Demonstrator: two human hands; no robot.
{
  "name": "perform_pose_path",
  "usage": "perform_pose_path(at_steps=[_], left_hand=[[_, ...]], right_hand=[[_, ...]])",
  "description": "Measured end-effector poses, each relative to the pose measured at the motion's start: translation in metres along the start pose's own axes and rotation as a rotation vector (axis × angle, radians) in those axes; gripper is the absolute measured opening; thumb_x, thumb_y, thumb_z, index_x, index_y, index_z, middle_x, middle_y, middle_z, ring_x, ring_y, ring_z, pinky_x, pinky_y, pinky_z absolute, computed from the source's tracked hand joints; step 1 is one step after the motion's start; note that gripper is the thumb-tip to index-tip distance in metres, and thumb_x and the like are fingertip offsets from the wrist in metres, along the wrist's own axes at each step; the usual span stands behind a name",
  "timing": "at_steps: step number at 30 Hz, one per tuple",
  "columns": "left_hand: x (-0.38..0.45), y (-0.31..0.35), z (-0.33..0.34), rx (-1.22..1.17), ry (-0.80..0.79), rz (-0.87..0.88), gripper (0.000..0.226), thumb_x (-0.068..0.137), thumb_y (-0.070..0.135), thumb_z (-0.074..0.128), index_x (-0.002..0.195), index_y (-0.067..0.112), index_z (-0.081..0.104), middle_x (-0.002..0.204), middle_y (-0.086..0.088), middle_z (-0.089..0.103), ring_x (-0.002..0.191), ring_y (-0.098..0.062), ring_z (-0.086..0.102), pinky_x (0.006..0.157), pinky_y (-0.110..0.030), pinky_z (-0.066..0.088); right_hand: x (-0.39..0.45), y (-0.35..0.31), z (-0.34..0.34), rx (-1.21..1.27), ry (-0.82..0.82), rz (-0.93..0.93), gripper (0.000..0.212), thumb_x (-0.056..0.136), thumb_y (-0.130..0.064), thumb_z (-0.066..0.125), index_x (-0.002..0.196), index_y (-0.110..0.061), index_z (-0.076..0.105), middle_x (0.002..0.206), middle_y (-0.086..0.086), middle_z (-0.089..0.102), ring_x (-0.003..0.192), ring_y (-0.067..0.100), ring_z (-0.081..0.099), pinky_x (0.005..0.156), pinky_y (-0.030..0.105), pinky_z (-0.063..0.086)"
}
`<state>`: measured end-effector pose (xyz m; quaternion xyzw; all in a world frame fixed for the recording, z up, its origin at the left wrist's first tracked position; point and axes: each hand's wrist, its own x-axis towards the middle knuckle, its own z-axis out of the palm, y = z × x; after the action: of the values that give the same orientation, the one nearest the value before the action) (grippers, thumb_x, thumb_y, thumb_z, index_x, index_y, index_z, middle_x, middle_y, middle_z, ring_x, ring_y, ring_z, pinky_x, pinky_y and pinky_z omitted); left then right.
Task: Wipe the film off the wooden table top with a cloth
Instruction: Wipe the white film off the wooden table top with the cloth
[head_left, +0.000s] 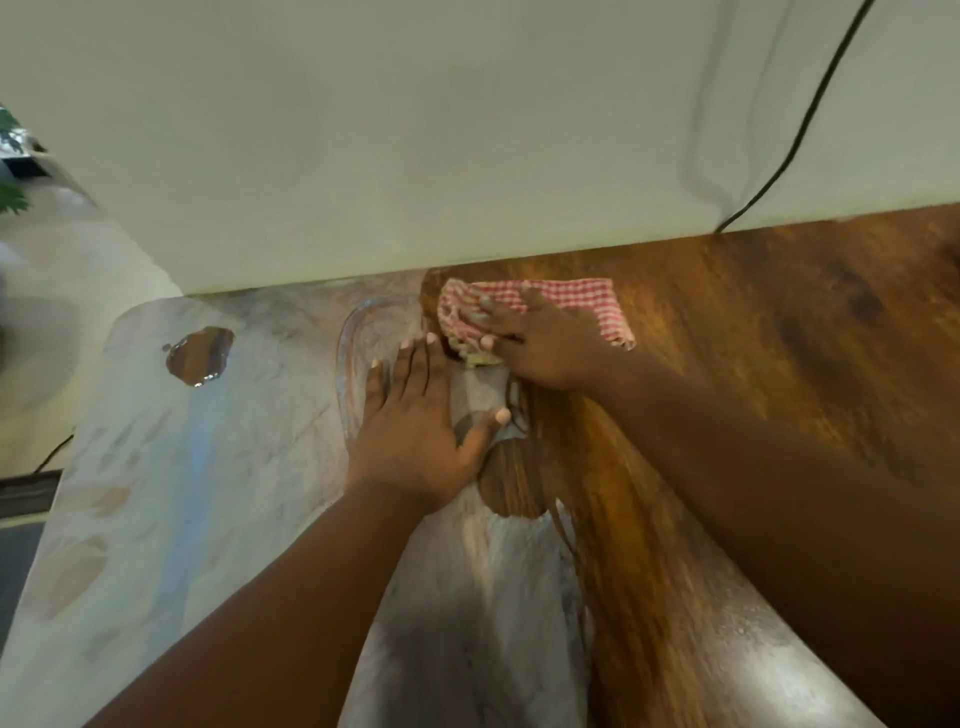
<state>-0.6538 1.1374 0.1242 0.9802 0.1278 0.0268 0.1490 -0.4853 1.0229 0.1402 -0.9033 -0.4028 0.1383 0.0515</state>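
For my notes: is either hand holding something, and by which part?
The right hand presses the red-and-white checked cloth flat at its left end. The left hand rests open on the table.

Cloth (566, 304): red-and-white checked, crumpled flat near the table's far edge. Wooden table top (779, 364): brown grain bare rightward; whitish film (182, 493) covering left.

A domestic interior, by the look of it: a wooden table top (779, 332) stands pushed against a plain pale wall (415, 130), a black cable (810, 114) trailing down it (a green houseplant (10, 156) shows at far left), light flooring (62, 270) beyond.
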Motion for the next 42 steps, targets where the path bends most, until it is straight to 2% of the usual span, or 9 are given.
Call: perform_pose_path(at_steps=[4,8,12,15,21,26,30,34,42], left_hand=[[-0.002,-0.001,0.002,-0.011,0.022,-0.007,0.099,0.083,0.080,0.005,0.151,0.010,-0.013,0.161,-0.008,-0.009,0.146,-0.016,-0.014,0.116,-0.037,-0.016],[-0.002,-0.001,-0.001,-0.040,0.069,-0.017,0.101,0.084,0.079,0.009,0.150,0.006,-0.014,0.160,-0.014,-0.011,0.147,-0.021,-0.012,0.117,-0.035,-0.012],[-0.003,-0.001,-0.001,-0.036,0.050,-0.009,0.103,0.083,0.079,0.010,0.150,0.005,-0.013,0.160,-0.015,-0.011,0.147,-0.024,-0.011,0.119,-0.039,-0.008],[-0.003,-0.003,0.001,-0.047,0.048,-0.008,0.104,0.082,0.081,0.010,0.150,0.007,-0.015,0.160,-0.014,-0.012,0.147,-0.022,-0.013,0.118,-0.038,-0.009],[-0.003,-0.005,0.003,-0.073,0.041,0.004,0.110,0.077,0.087,0.008,0.151,0.009,-0.013,0.160,-0.013,-0.012,0.147,-0.022,-0.013,0.117,-0.038,-0.010],[-0.024,-0.004,-0.016,-0.167,-0.060,0.085,0.124,0.065,0.094,0.006,0.151,0.007,-0.012,0.160,-0.013,-0.014,0.146,-0.019,-0.015,0.118,-0.036,-0.011],[-0.060,-0.012,-0.032,-0.066,-0.043,0.071,0.112,0.073,0.088,0.005,0.151,0.008,-0.011,0.160,-0.012,-0.014,0.143,-0.016,-0.023,0.114,-0.034,-0.019],[-0.105,-0.007,-0.030,0.032,-0.071,0.053,0.108,0.075,0.084,-0.004,0.150,0.007,-0.012,0.159,-0.014,-0.014,0.141,-0.018,-0.026,0.110,-0.032,-0.027],[-0.143,-0.005,-0.017,0.013,-0.091,0.057,0.106,0.075,0.079,-0.017,0.151,0.007,-0.007,0.160,-0.014,-0.011,0.146,-0.023,-0.018,0.118,-0.040,-0.012]], right_hand=[[0.045,-0.019,-0.013,0.007,-0.007,0.126,0.049,0.099,-0.046,0.024,0.147,-0.046,0.015,0.159,-0.015,0.006,0.145,0.034,0.002,0.105,0.066,0.007],[0.030,-0.033,0.003,-0.116,-0.032,0.000,0.053,0.097,-0.042,0.020,0.150,-0.032,0.018,0.160,-0.005,0.011,0.146,0.030,0.004,0.110,0.061,0.010],[-0.018,0.000,0.009,-0.040,-0.019,-0.061,0.053,0.093,-0.061,0.010,0.145,-0.052,0.005,0.157,-0.023,0.001,0.145,0.025,-0.001,0.104,0.065,0.011],[-0.001,0.012,-0.006,-0.049,-0.088,0.062,0.052,0.097,-0.060,0.013,0.146,-0.049,0.003,0.158,-0.018,-0.004,0.145,0.028,-0.006,0.107,0.067,0.006],[-0.017,-0.038,0.009,-0.071,-0.089,0.097,0.049,0.099,-0.038,0.032,0.147,-0.025,0.032,0.159,0.002,0.015,0.145,0.031,0.003,0.110,0.056,0.002],[-0.104,-0.023,0.020,0.009,-0.119,0.040,0.048,0.099,-0.051,0.021,0.144,-0.055,0.004,0.156,-0.023,-0.009,0.145,0.028,-0.009,0.108,0.058,0.007],[-0.111,-0.014,0.016,0.030,-0.180,0.121,0.048,0.099,-0.053,0.018,0.143,-0.056,0.000,0.156,-0.022,-0.010,0.145,0.030,-0.009,0.106,0.063,0.007],[-0.106,-0.060,0.026,0.113,-0.056,0.274,0.050,0.099,-0.046,0.020,0.146,-0.049,0.004,0.158,-0.016,-0.009,0.144,0.033,-0.013,0.107,0.061,0.003],[-0.245,-0.089,0.070,0.090,-0.058,0.003,0.050,0.088,-0.062,0.002,0.134,-0.064,-0.016,0.145,-0.032,-0.022,0.143,0.020,-0.017,0.108,0.051,0.005]])
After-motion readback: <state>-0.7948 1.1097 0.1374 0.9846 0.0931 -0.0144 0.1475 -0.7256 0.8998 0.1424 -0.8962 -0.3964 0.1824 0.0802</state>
